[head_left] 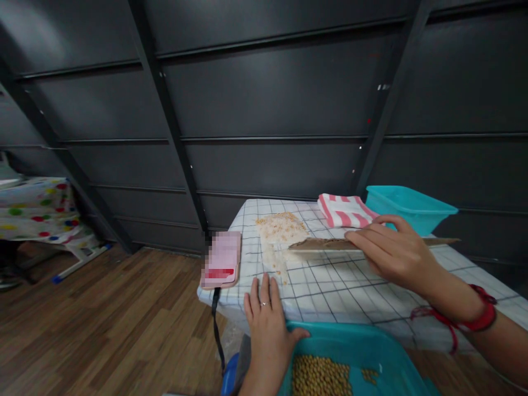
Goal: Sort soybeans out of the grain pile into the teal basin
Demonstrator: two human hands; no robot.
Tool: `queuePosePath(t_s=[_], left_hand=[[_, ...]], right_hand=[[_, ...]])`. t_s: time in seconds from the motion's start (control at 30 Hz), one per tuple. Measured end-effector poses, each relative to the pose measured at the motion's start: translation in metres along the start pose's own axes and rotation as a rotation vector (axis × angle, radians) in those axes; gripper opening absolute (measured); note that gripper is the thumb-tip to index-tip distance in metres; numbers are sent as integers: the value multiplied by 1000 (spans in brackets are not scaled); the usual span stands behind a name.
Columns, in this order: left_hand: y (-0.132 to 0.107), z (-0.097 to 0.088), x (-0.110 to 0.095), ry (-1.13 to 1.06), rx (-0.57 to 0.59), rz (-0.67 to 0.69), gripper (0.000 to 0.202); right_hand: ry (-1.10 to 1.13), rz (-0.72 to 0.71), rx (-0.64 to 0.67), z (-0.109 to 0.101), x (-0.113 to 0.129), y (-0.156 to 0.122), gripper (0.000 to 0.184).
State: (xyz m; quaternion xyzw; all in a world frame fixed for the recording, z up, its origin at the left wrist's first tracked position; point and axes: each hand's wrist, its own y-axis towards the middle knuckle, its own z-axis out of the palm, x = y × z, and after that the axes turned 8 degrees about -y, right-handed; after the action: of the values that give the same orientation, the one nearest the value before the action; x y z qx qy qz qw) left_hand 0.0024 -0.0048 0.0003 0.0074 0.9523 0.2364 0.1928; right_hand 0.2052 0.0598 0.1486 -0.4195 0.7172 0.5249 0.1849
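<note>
My right hand (395, 250) is closed on a flat piece of cardboard (322, 245), holding it on edge across the checked tablecloth (355, 286). The cardboard's left end touches a spread of pale grains (280, 228) on the cloth. My left hand (268, 316) grips the rim of a teal tray (350, 341) at the near table edge, fingers flat on the cloth and thumb inside the rim. The tray holds yellowish beans (319, 377).
A folded pink-and-white striped cloth (343, 210) and a second teal bin (408, 206) sit at the table's far side. A pink phone (223, 258) with a dark cable lies at the left corner. A dark panelled wall stands behind, with wooden floor to the left.
</note>
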Motion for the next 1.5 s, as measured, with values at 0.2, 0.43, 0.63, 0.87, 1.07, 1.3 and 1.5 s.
queuePosePath(t_s=[0.2,0.43,0.63,0.87,1.07,1.3,1.5], left_hand=[[0,0,-1,2,-9,-11,96],[0,-1,0,-8,3,-8,93],[-1,2,1,-3,-3,-11,95],[-3,7,3,6,-47,3,101],[-1,-2,-2,-7,22,-21,93],[1,-3,-2,-2,27,-28,95],[1,-2,0,3,27,-9,97]], right_hand=[[-29,3,72,24,-2,12,28],[44,-62,94,28,0,22,31],[82,-105,61,0,-4,21,26],[39,-42,57,2,-5,17,25],[41,-93,65,9,4,20,28],[81,-83,48,-10,7,17,22],[88,-70,49,-16,6,13,23]])
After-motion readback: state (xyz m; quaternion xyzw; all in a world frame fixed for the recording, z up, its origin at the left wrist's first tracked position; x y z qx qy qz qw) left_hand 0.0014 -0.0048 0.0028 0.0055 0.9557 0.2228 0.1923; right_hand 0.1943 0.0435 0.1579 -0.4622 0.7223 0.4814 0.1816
